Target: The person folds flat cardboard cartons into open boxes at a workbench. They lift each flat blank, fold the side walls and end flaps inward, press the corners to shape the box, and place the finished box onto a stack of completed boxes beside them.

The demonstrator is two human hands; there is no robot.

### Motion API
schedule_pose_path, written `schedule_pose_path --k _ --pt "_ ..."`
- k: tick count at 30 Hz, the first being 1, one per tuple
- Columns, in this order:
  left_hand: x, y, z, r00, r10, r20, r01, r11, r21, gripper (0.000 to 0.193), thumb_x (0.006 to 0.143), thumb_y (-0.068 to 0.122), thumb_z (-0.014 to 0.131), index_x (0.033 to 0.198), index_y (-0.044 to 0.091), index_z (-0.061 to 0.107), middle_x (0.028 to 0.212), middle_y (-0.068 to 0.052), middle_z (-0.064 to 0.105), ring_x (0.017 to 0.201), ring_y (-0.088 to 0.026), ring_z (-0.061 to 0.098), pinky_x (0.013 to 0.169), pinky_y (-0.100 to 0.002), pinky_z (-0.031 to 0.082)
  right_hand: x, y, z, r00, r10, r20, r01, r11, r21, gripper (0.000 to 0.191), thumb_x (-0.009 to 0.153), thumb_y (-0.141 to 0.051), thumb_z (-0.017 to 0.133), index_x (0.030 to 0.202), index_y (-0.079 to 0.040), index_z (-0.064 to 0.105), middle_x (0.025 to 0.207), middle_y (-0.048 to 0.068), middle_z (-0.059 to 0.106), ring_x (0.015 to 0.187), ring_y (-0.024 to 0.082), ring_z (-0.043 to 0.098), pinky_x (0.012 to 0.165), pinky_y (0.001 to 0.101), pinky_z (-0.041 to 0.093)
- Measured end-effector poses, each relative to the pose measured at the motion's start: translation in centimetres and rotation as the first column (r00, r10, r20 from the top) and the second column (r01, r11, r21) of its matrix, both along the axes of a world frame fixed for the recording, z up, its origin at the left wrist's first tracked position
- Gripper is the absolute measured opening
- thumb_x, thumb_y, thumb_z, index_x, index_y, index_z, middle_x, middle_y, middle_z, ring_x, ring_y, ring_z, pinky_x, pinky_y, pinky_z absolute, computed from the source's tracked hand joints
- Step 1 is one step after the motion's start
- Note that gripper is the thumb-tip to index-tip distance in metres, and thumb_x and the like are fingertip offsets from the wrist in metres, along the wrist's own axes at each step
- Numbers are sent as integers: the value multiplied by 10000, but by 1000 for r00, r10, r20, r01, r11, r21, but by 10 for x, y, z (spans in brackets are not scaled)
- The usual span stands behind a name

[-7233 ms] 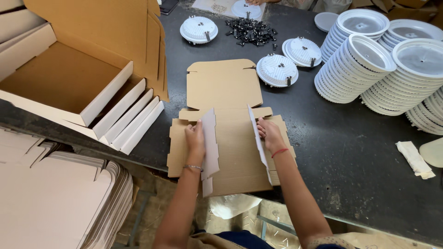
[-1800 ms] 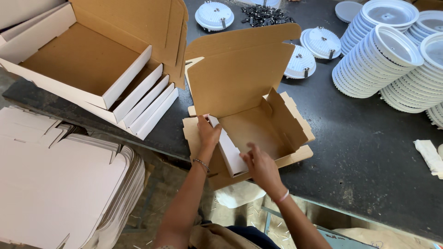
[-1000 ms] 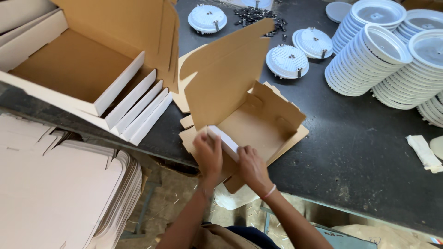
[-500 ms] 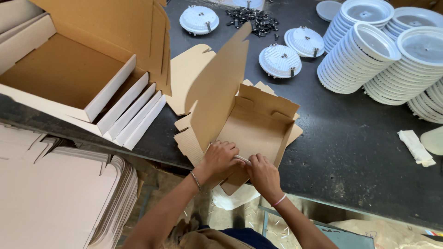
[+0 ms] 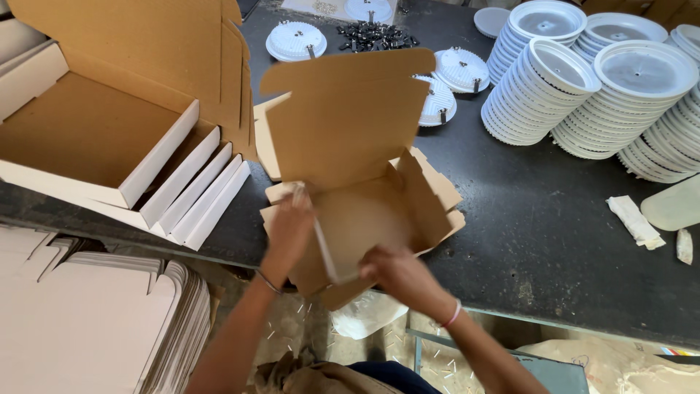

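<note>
A brown cardboard box (image 5: 364,211) stands half folded at the near edge of the dark table (image 5: 539,233), its lid flap upright. My left hand (image 5: 290,228) grips the left side wall of the box. At the near corner my right hand (image 5: 397,273) holds the front wall, whose white outer face shows between the two hands. The right side flap leans outward.
Folded open boxes (image 5: 109,153) are nested at the left of the table. Flat white box blanks (image 5: 87,321) are stacked below the edge. Stacks of round white lamp housings (image 5: 583,87) fill the far right, with loose housings (image 5: 295,40) and small dark clips (image 5: 375,35) behind.
The box has turned so that its lid faces me flat-on. My hands have parted, the left onto the side wall and the right onto the front corner.
</note>
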State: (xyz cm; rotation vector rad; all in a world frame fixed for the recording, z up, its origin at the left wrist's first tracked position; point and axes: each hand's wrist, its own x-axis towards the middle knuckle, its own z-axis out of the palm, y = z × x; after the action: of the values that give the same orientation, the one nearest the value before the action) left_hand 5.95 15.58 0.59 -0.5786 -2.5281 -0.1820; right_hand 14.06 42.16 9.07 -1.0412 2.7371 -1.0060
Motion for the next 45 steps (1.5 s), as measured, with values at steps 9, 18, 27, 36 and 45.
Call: schedule_pose_path --k 9,18,27,36,45 --pt "55 51 1 901 -321 293 286 946 155 362 704 197 712 1059 125 739 1169 -84 713 1309 -332 523 1179 -601 235 -98 79 34 812 -100 -575 268 939 214 508 723 1 692 1211 -142 704 1415 122 587 1299 380 523 993 492 429" --pt "44 -20 30 975 224 -2 -222 965 139 300 843 80 590 1095 59 750 1341 -117 648 1281 -321 553 1125 -502 368 -56 66 10 970 -21 -242 71 977 201 451 786 -74 739 1231 -99 668 1271 107 670 1208 359 594 1030 447 466" --pt "102 78 63 912 -90 400 -109 887 449 530 874 500 695 1072 9 719 1071 -152 637 1043 -341 594 880 -456 511 -68 58 12 972 29 -234 43 954 297 378 790 0 660 1150 -105 705 1130 92 734 1039 329 669 848 430 534" --pt "91 96 26 848 -76 525 -172 897 408 289 947 296 666 876 26 741 1040 -141 628 1017 -332 620 830 -472 529 -96 62 -29 968 159 -193 -65 906 418 400 759 69 587 1035 -151 774 995 56 751 967 310 695 804 429 544" --pt "13 55 -7 563 -209 800 -176 915 362 442 915 408 697 963 -28 748 950 -262 723 916 -411 698 860 -466 538 -162 39 -50 962 257 -96 -160 811 563 311 758 36 640 941 -159 798 846 144 734 871 348 714 760 484 550"
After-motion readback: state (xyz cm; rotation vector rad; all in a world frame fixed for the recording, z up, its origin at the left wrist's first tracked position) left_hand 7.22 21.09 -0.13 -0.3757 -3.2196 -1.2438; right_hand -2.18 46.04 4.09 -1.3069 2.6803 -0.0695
